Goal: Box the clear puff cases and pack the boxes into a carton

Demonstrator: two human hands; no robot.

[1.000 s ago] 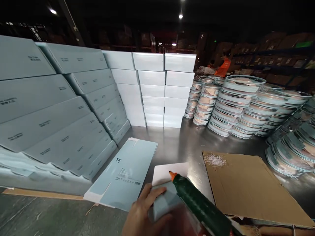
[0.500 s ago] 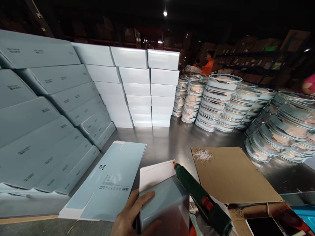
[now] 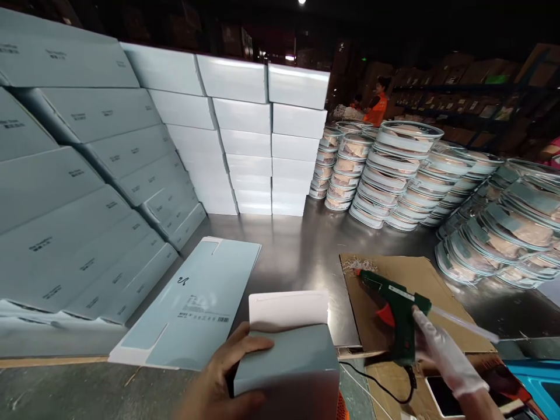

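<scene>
Nearest, the bare left hand [image 3: 214, 385] grips a pale blue-grey folded carton [image 3: 286, 364] with its white flap raised, at the near edge of the brushed steel table [image 3: 297, 256], while the white-gloved right hand [image 3: 446, 356] grasps the handle of a dark green glue gun [image 3: 394, 300] lying on a brown cardboard sheet [image 3: 415, 280]. A flat unfolded blue carton blank [image 3: 192, 303] lies just left, with bare steel beyond it. Farther back, stacked pale blue boxes [image 3: 245, 134] wall the left and rear, stacked clear lidded round tubs [image 3: 394, 169] crowd the right, and dark warehouse shelving [image 3: 472, 99] lies behind.

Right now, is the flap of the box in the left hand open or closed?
Open. The white flap stands up behind the blue box, which the left hand grips; it is not folded down.
</scene>
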